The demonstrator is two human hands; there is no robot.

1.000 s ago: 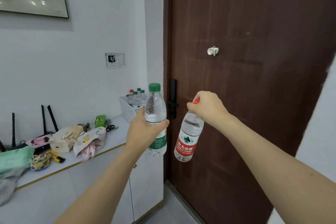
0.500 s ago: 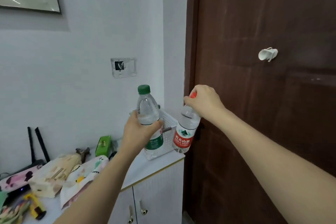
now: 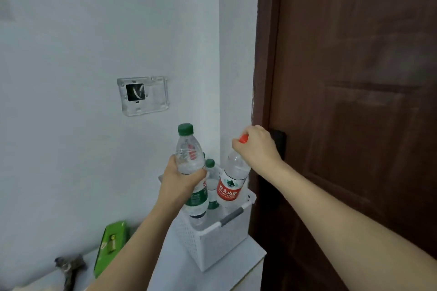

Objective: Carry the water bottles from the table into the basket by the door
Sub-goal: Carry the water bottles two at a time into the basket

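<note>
My left hand (image 3: 181, 181) grips a green-capped water bottle (image 3: 189, 156) round its middle and holds it upright over the white plastic basket (image 3: 218, 240). My right hand (image 3: 256, 146) grips the neck and red cap of a red-labelled water bottle (image 3: 231, 183), which hangs tilted with its lower end inside the basket's rim. Another green-capped bottle (image 3: 210, 168) stands in the basket between the two. The basket sits on the white cabinet top (image 3: 246, 255) beside the brown door (image 3: 354, 101).
A black door handle (image 3: 279, 142) sits just behind my right hand. A green box (image 3: 111, 243) and a dark object (image 3: 69, 268) lie on the cabinet top to the left. A wall panel (image 3: 143, 94) is mounted above the basket.
I have come closer to the basket. Both hands moved forward and down with their bottles; the red-labelled bottle now dips into the basket and the green-capped one hangs over it.
</note>
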